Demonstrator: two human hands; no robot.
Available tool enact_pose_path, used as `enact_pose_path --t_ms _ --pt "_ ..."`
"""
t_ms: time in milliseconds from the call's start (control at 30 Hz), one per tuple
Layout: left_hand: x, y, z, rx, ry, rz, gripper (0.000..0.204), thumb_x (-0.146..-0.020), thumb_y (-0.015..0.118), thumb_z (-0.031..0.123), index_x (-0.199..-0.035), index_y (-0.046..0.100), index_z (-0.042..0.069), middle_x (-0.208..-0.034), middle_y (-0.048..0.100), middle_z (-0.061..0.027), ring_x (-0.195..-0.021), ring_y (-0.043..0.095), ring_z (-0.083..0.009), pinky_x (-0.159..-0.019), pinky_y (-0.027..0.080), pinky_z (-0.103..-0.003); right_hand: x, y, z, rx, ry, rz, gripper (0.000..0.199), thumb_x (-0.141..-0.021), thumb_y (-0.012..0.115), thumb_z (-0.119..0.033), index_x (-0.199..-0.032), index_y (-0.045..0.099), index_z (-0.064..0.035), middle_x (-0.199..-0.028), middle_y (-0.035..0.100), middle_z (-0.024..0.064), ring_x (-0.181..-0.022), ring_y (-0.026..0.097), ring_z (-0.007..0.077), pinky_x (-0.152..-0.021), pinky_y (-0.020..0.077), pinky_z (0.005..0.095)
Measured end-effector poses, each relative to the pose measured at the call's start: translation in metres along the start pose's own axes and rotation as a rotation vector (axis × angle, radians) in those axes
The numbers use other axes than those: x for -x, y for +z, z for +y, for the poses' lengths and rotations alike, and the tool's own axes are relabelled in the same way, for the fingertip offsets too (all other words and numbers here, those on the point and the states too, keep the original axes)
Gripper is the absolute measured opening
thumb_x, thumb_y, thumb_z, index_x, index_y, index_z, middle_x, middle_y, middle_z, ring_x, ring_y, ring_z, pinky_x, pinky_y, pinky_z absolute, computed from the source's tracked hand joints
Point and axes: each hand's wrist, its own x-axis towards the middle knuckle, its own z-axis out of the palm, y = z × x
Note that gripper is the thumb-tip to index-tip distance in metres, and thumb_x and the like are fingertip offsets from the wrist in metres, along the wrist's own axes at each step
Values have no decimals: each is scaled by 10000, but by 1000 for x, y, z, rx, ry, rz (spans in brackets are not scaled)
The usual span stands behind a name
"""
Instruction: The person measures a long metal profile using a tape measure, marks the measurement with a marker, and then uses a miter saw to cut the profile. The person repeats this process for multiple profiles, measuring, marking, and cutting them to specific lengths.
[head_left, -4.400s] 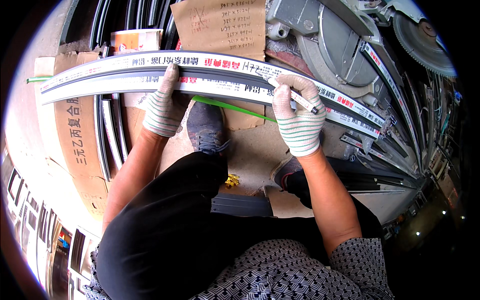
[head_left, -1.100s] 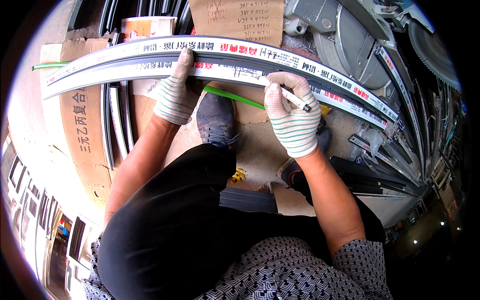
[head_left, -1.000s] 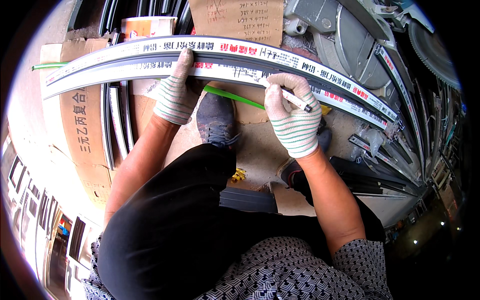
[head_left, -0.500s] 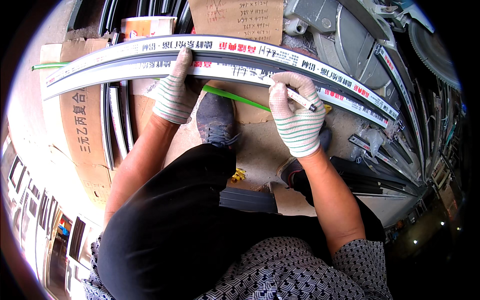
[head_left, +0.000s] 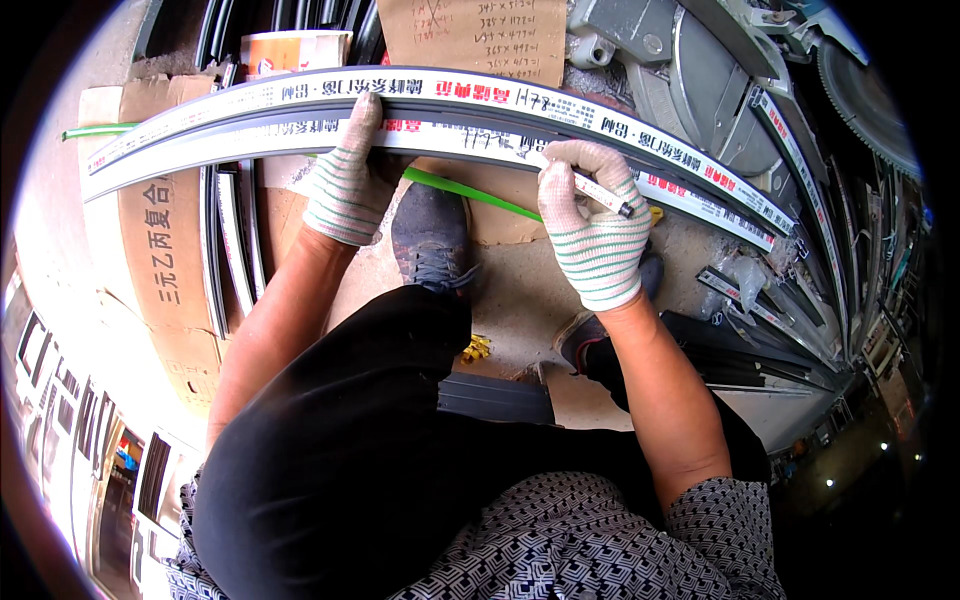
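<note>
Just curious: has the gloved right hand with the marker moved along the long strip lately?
Yes. The right hand slid slightly left along the strip, away from the saw blade.

Both gloved hands rest on a long white-wrapped metal profile [head_left: 440, 100] lying left to right, the left hand [head_left: 345, 180] pressing it flat, the right hand [head_left: 595, 225] holding a pen [head_left: 590, 188] against it.

Dusty concrete floor [head_left: 520, 310], flattened cardboard [head_left: 165, 250] at left. Circular saw [head_left: 690, 90] upper right. Bright daylight.
</note>
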Motion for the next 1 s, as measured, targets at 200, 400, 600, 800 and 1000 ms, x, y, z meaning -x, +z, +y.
enact_pose_path --t_ms 200,400,600,800,1000 --pt "0 2 0 6 14 1 455 -989 692 429 -1279 632 84 -1176 711 -77 -1104 691 -179 -969 584 -343 0 -6 1 20 -34 -76 143 -969 671 -47 -1112 668 -32 -1004 719 63 -882 680 110 -819 571 275" --pt "-2 -3 -2 12 -2 7 451 -985 700 424 -1269 637 79 -1174 716 -82 -1105 696 -188 -972 588 -349 -1 -3 -1 -65 7 -8 125 -928 683 -34 -1051 687 -54 -947 738 55 -834 696 115 -786 567 286" --pt "-1 0 -1 27 0 2 445 -991 693 415 -1275 634 78 -1173 720 -84 -1097 703 -192 -978 587 -349 -3 -2 0 -26 23 -14 123 -932 689 -44 -1055 692 -51 -932 737 48 -830 691 109 -786 566 288" --pt "0 2 1 22 -23 8 452 -995 687 416 -1281 629 71 -1188 717 -88 -1108 701 -192 -985 585 -344 -3 -1 -5 -65 48 -16 116 -942 692 -57 -1058 694 -45 -922 727 33 -823 673 95 -783 558 284" --pt "0 3 0 0 10 -8 477 -995 678 446 -1283 617 70 -1201 702 -94 -1129 679 -205 -1034 546 -393 -5 -14 -13 -87 -29 -2 147 -963 673 -38 -1109 675 -18 -983 714 39 -868 653 78 -804 547 255"
